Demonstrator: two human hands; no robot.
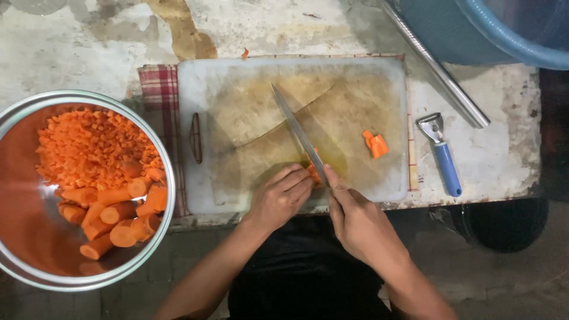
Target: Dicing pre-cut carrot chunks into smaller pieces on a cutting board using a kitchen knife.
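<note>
Carrot (pixel 310 170), a small orange piece, is lying near the lower middle of the white cutting board (pixel 249 83), just under the knife (pixel 296 131) blade. The left hand (pixel 280 197) is curling its fingers down onto the carrot, pinning it. The right hand (pixel 358 225) is wrapping closed around the knife handle, forefinger stretched along the blade, whose tip is pointing toward the upper middle of the frame. More cut carrot pieces (pixel 376 144) are sitting right of the blade. A blue-handled peeler (pixel 441 157) is lying just right of the board. At lower left, a metal bowl (pixel 12 121) is holding diced carrot (pixel 89 148) and carrot chunks (pixel 118 216).
</note>
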